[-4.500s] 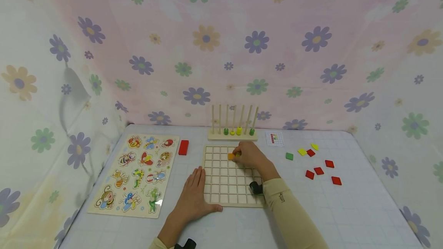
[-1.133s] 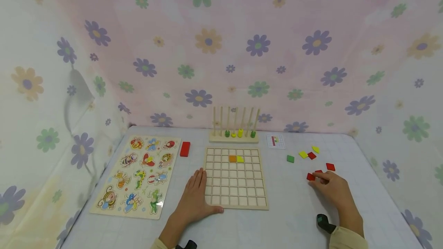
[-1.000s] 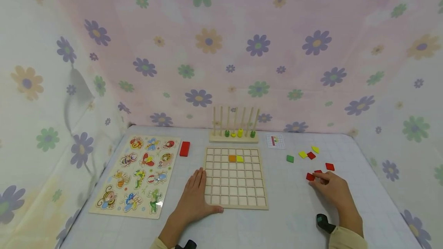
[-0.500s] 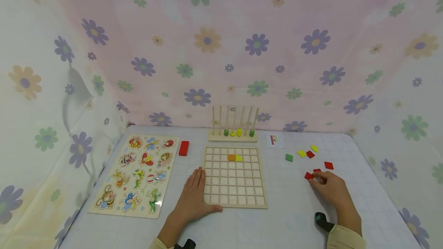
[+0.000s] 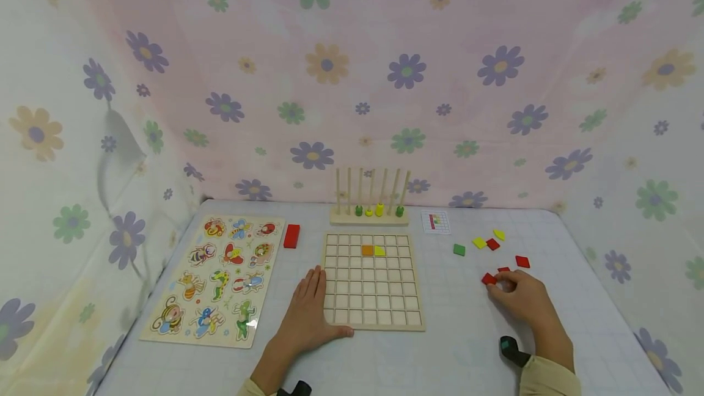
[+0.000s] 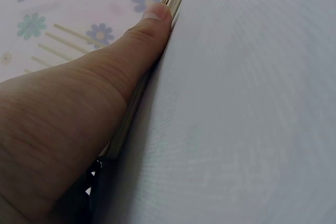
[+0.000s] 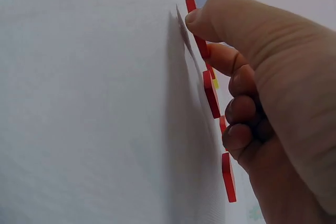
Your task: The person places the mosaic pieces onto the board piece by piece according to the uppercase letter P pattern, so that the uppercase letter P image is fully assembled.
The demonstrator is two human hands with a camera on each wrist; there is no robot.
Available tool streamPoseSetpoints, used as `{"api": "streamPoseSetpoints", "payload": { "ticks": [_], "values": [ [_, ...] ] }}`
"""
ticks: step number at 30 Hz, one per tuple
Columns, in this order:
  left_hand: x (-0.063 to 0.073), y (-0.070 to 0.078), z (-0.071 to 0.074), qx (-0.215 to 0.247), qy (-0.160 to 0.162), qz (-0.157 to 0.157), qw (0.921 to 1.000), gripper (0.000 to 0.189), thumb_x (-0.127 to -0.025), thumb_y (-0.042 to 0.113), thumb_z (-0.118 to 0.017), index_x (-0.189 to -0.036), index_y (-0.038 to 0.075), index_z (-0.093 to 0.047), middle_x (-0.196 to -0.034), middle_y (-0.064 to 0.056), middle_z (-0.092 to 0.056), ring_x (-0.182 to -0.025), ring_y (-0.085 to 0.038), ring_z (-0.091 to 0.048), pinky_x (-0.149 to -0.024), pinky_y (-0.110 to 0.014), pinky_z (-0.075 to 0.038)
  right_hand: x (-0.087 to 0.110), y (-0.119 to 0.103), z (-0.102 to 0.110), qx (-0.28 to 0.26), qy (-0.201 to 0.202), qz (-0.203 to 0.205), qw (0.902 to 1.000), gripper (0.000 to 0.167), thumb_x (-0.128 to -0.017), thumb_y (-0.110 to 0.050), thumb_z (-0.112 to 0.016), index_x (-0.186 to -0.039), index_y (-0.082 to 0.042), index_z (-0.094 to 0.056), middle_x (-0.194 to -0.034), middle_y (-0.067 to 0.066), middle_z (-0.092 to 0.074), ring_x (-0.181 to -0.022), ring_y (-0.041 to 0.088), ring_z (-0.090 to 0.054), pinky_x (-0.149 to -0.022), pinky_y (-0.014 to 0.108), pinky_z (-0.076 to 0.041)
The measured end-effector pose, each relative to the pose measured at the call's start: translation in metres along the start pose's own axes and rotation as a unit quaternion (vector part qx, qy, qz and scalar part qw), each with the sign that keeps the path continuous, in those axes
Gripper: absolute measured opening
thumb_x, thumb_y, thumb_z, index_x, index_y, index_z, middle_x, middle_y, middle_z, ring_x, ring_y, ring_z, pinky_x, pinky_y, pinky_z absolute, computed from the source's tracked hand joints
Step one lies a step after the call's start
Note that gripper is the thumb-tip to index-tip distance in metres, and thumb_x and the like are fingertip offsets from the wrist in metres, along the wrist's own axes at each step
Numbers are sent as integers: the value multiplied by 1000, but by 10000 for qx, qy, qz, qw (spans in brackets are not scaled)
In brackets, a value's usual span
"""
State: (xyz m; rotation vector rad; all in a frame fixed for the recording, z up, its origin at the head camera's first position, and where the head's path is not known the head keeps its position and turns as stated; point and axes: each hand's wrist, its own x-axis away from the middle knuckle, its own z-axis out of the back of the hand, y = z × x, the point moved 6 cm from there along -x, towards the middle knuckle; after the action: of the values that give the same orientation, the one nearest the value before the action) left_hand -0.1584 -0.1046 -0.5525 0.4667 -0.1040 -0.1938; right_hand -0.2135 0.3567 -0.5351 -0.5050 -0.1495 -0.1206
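Note:
My left hand [image 5: 307, 316] rests flat against the left edge of a wooden grid board [image 5: 374, 328], its thumb along the front edge. Two pieces sit side by side in the board's second row: an orange square tile [image 5: 367, 250] and a yellow piece [image 5: 379, 251]. To the right of the board, my right hand [image 5: 525, 298] pinches a red tile [image 5: 488, 278] between thumb and index finger. The right wrist view shows that red tile [image 7: 201, 46] tilted, a shadow on the cloth beside it. Another red tile [image 5: 503, 269] lies partly hidden behind the fingers.
Beyond the right hand lie loose red tiles [image 5: 522, 261], yellow pieces [image 5: 479, 242] and a green tile [image 5: 459, 250]. A pattern card [image 5: 436, 222] and a peg stand [image 5: 370, 219] with beads are at the back. Left are a red block [image 5: 292, 236] and an insect puzzle [image 5: 211, 305].
My right hand has left the board, where the yellow piece now shows beside the orange tile, and moved right to the red tiles. The pinched tile has shifted slightly left. My left hand stays put.

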Motion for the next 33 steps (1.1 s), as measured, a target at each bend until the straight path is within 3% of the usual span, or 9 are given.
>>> {"api": "streamPoseSetpoints", "payload": {
  "ticks": [5, 18, 26, 33],
  "values": [
    [1, 1, 1, 67, 0, 14, 10000, 138, -65, 82, -75, -162, -1, -20, -171, -18, -16, -159, -36, -13, -129, -53, -18, -1, -3, 0, 3, 15, -23, 10000, 48, -89, -38, -76, -120, -1, -70, -90, 7, -58, -89, 24, -51, -65, 29, -43],
    [2, 2, 3, 143, 22, 26, 9999, 138, -65, 80, -77, -161, -1, -20, -170, -19, -17, -159, -36, -14, -129, -54, -18, -1, -30, 3, -79, 160, 457, 9988, 33, -89, -31, -76, -112, -7, -74, -85, 5, -51, -85, 22, -48, -61, 28, -38],
    [3, 4, 5, 166, 49, -4, 9999, 138, -65, 80, -77, -161, -2, -21, -170, -19, -17, -159, -37, -14, -129, -54, -18, -5, -47, -2, -191, 58, 508, 9985, 35, -89, -32, -78, -114, -8, -73, -93, 8, -57, -93, 26, -51, -65, 26, -46],
    [3, 4, 5, 116, 47, -12, 9999, 138, -65, 81, -76, -162, -1, -20, -171, -19, -17, -159, -36, -14, -129, -53, -18, -7, -65, -6, -229, 14, 736, 9970, 32, -89, -31, -77, -113, -9, -74, -94, 7, -59, -93, 25, -52, -69, 29, -47]
  ]
}}
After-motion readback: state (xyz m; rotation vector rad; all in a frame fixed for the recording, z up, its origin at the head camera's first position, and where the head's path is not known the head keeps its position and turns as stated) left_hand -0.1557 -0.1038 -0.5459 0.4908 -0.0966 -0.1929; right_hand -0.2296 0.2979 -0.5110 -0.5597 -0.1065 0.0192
